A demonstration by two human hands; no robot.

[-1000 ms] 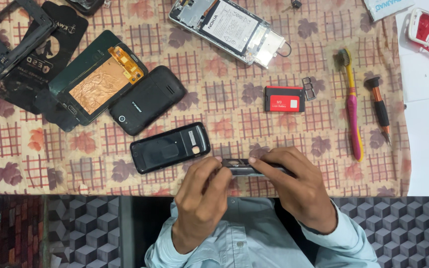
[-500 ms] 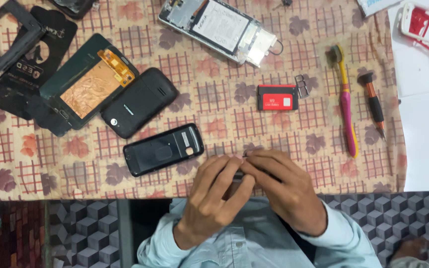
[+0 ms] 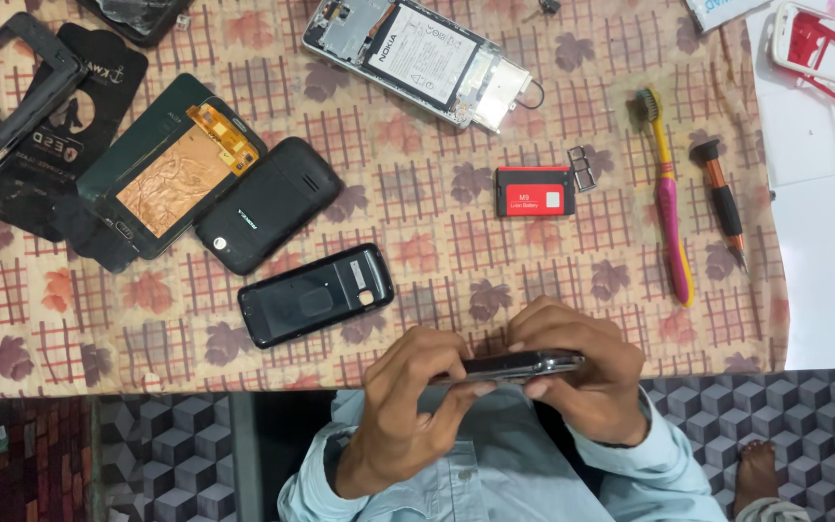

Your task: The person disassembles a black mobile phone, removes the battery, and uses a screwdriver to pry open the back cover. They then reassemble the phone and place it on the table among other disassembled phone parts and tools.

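Small dark phone [image 3: 519,365] with silvery edge, held edge-on at near edge of patterned cloth [image 3: 437,280]: gripped from right by right hand [image 3: 587,382], fingers curled over top and thumb beneath; pinched at left end by left hand [image 3: 413,401]. Just beyond, on cloth: black back cover [image 3: 316,295], second black cover [image 3: 268,205], green-framed panel with copper foil [image 3: 161,179], red battery [image 3: 533,190], opened phone body [image 3: 417,58], pink-and-yellow toothbrush [image 3: 669,193], orange-and-black screwdriver [image 3: 722,203]
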